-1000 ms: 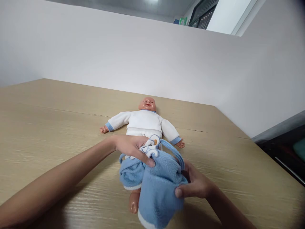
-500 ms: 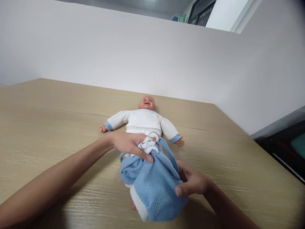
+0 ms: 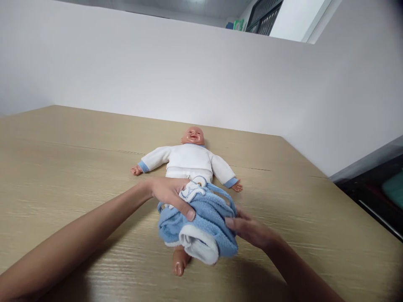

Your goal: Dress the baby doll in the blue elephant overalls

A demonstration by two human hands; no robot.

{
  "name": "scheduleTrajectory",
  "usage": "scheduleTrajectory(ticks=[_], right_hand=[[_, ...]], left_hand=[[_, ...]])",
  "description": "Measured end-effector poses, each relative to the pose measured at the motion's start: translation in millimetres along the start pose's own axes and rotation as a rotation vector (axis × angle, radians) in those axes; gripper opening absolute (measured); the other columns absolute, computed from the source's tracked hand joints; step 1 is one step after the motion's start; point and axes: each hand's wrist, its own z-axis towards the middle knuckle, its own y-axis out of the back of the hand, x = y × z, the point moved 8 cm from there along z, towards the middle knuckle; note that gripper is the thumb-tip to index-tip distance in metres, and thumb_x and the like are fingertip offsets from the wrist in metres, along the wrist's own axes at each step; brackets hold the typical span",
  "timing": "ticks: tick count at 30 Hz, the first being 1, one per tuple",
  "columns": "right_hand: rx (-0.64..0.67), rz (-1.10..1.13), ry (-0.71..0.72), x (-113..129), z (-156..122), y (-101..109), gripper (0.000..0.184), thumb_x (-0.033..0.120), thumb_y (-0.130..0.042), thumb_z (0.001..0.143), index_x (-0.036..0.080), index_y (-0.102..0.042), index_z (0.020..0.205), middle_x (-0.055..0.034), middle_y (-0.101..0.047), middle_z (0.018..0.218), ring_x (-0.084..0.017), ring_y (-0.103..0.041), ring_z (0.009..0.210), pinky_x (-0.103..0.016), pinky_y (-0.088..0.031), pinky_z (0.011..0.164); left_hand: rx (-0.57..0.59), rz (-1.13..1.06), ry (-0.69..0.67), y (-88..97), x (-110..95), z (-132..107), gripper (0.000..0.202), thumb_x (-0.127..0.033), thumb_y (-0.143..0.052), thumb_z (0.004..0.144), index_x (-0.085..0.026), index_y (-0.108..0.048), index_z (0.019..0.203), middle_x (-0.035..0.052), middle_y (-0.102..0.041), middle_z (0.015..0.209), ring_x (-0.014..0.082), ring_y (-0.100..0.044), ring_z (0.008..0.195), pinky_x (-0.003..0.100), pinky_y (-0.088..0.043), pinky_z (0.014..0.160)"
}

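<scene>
With the pants (image 3: pixel 209 209) as the clock's centre, the doll (image 3: pixel 189 157) lies on its back on the desk (image 3: pixel 78 176), head towards 12 o'clock, its 2 arms spread to 10 and 2. The blue pants are over its lower body, bunched, with 1 white cuff (image 3: pixel 201 247) opening at 6 o'clock and 1 foot (image 3: pixel 179 268) showing at 7. A strap (image 3: pixel 224 192) loops at 1 o'clock.

The left hand (image 3: pixel 170 195), at 10 o'clock, grips the pants, thumb on top, its other fingers hidden beside the white patch (image 3: pixel 192 188). The right hand (image 3: pixel 255 233), at 4 o'clock, touches the side of the pants; I cannot tell whether its fingers pinch the cloth.

The patch shows a stitched outline and an orange spot. Far off at 12, beyond the wall (image 3: pixel 189 75), a green pack (image 3: pixel 238 25) has a pale marking too small to read.
</scene>
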Motion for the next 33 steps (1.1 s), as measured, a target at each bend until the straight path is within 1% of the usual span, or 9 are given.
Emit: scheduleTrajectory(ticks=[3,8,12,15,19,24,27,29,33], right_hand=[[0.164,0.006,-0.035,-3.5,-4.6,-12.5,0.069,0.058,-0.088,0.082,0.019,-0.069,0.136,-0.0107,-0.077,0.113,-0.028,-0.075,0.104,-0.039,-0.061,0.090],[-0.082,0.212,0.124,6.2,0.1,5.6,0.028,0.039,-0.089,0.081,0.024,-0.078,0.101,-0.0018,-0.078,0.091,-0.021,-0.074,0.088,-0.032,-0.058,0.088],[-0.024,0.300,0.167,12.6,5.0,0.1,0.020,0.041,-0.078,0.086,0.021,-0.076,0.084,-0.0065,-0.077,0.098,-0.027,-0.072,0.104,-0.042,-0.053,0.105],[0.017,0.260,0.178,16.5,4.6,-2.4,0.022,0.042,-0.079,0.086,0.021,-0.074,0.082,-0.0046,-0.074,0.089,-0.026,-0.072,0.099,-0.042,-0.053,0.104],[0.025,0.089,0.172,18.1,2.9,-6.0,0.041,0.038,-0.095,0.071,0.021,-0.077,0.104,-0.0038,-0.076,0.093,-0.025,-0.072,0.098,-0.039,-0.054,0.101],[-0.183,0.104,0.172,20.3,9.6,2.2,0.026,0.038,-0.082,0.082,0.019,-0.077,0.098,-0.0041,-0.074,0.085,-0.022,-0.067,0.081,-0.035,-0.055,0.084],[-0.396,0.089,0.204,28.2,9.0,15.1,0.017,0.034,-0.081,0.078,0.021,-0.071,0.080,0.0012,-0.063,0.073,-0.016,-0.053,0.069,-0.027,-0.048,0.068],[-0.498,0.055,0.204,31.9,5.4,16.6,0.025,0.035,-0.081,0.079,0.021,-0.062,0.070,0.0033,-0.054,0.068,-0.014,-0.045,0.065,-0.025,-0.041,0.061],[-0.640,0.036,0.088,15.0,-11.6,-4.5,0.026,0.046,-0.079,0.084,0.022,-0.069,0.082,-0.0030,-0.069,0.083,-0.021,-0.059,0.076,-0.032,-0.051,0.070]], left_hand=[[0.012,0.030,0.000,-0.4,-0.2,-2.2,0.055,-0.057,-0.079,0.092,-0.016,-0.077,0.128,0.0100,-0.080,0.122,0.0319,-0.071,0.127,0.043,-0.051,0.119],[0.057,-0.026,0.064,-2.8,4.5,-2.8,0.048,-0.046,-0.089,0.085,-0.015,-0.078,0.120,0.0084,-0.081,0.119,0.0309,-0.073,0.121,0.037,-0.060,0.108],[0.143,-0.114,0.036,-9.1,6.0,-1.3,0.068,-0.025,-0.103,0.065,-0.015,-0.077,0.126,0.0059,-0.081,0.120,0.0281,-0.076,0.113,0.029,-0.063,0.099],[0.075,-0.036,-0.017,-2.5,4.7,0.9,0.084,-0.025,-0.101,0.070,-0.020,-0.067,0.147,0.0026,-0.080,0.125,0.0243,-0.077,0.111,0.026,-0.062,0.099],[0.027,0.048,-0.093,2.5,-1.7,1.6,0.086,-0.028,-0.092,0.084,-0.025,-0.053,0.161,0.0032,-0.069,0.149,0.0251,-0.068,0.134,0.026,-0.053,0.113],[-0.003,0.018,-0.047,1.6,4.7,0.1,0.044,-0.043,-0.082,0.094,-0.016,-0.076,0.128,0.0067,-0.080,0.127,0.0266,-0.072,0.126,0.032,-0.055,0.112],[-0.093,0.001,0.025,4.6,9.8,-1.1,0.048,-0.047,-0.083,0.092,-0.016,-0.075,0.127,0.0065,-0.080,0.121,0.0276,-0.073,0.120,0.036,-0.058,0.109],[-0.119,-0.015,0.025,3.7,5.6,-0.6,0.051,-0.046,-0.083,0.091,-0.018,-0.073,0.132,0.0054,-0.079,0.124,0.0278,-0.071,0.124,0.038,-0.055,0.113],[-0.089,0.024,0.026,-5.7,-8.5,4.0,0.061,-0.035,-0.091,0.081,-0.020,-0.071,0.137,0.0048,-0.076,0.133,0.0287,-0.067,0.130,0.037,-0.052,0.116]])
